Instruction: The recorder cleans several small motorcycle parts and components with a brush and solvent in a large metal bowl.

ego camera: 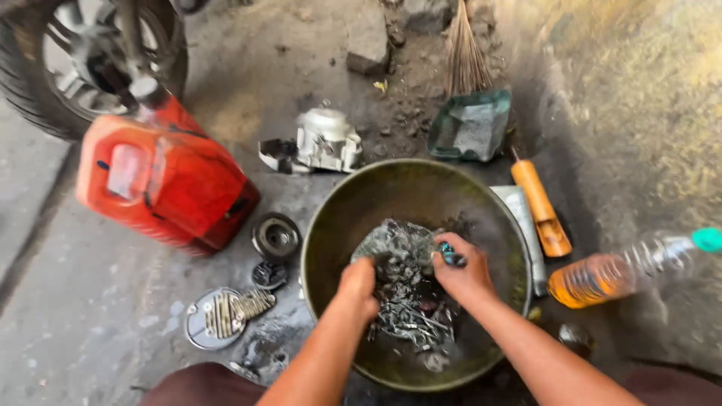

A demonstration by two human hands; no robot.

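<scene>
A wide, dirty metal bowl (342,203) sits on the concrete floor in front of me. It holds a greasy grey engine part (395,244) and a heap of bolts and small metal pieces (410,319). My left hand (359,286) is closed on the near side of the engine part. My right hand (460,269) grips a small tool with a blue handle (451,257) pressed against the same part. Both forearms reach in from the bottom of the view.
A red plastic jerrycan (162,177) lies at left before a motorcycle wheel (83,53). A silver engine casing (323,141), round metal parts (277,237), a finned plate (226,316), a green dustpan with broom (470,124), an orange-handled tool (540,207) and a bottle of amber liquid (624,269) surround the bowl.
</scene>
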